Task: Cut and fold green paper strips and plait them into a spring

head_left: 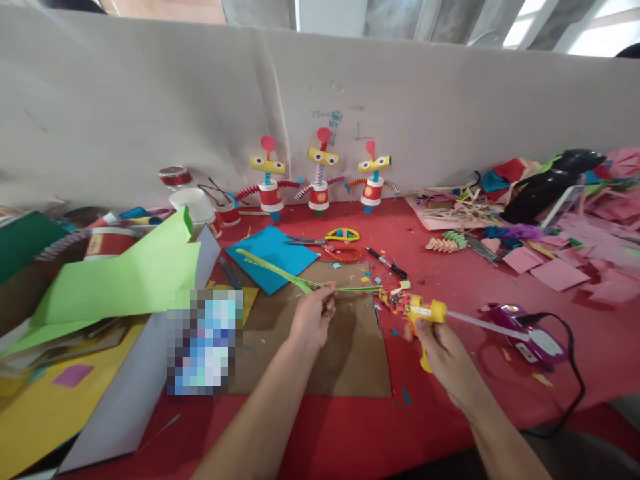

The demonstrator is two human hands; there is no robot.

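Note:
My left hand (313, 319) is pinched shut on thin green paper strips (280, 272) that run from the blue sheet (273, 257) toward the right. My right hand (440, 347) is closed round a yellow hot glue gun (425, 313), its nozzle pointing left at the free end of the strips, with a white glue stick (480, 323) sticking out behind. Both hands hover over a brown cardboard sheet (350, 347) on the red table (450, 280). Small paper scraps (393, 297) lie by the nozzle.
Three paper-cup robots (320, 177) stand against the back wall. Yellow scissors (340, 235), a pen (387, 261), green paper (125, 277), yellow card (55, 407), a purple device (525, 333) with a black cable, pink sheets (555, 273) and paper clutter at right.

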